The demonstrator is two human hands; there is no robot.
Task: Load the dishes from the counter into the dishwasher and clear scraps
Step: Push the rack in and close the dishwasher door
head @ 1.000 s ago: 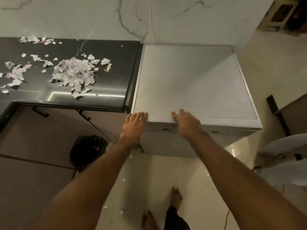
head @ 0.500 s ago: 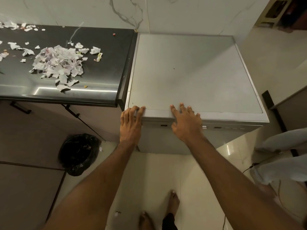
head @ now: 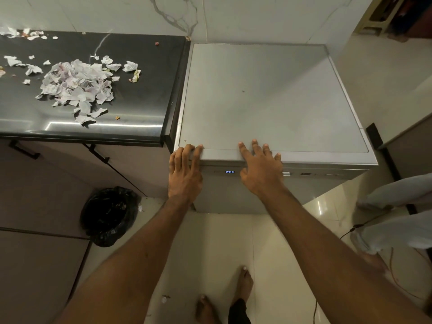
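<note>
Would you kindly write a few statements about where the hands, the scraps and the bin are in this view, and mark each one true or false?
1. Both hands rest on the front top edge of the grey dishwasher. True: left hand, right hand.
2. The dishwasher door hangs open. False: it is closed.
3. Torn white paper scraps lie piled on the dark glossy counter. True.
4. The black-lined waste bin stands on the counter. False: it stands on the floor below.
5. The right hand holds a plate. False: it holds nothing.

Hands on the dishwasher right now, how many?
2: left hand at the dishwasher top's front-left corner, right hand flat on its front edge, near the middle.
</note>
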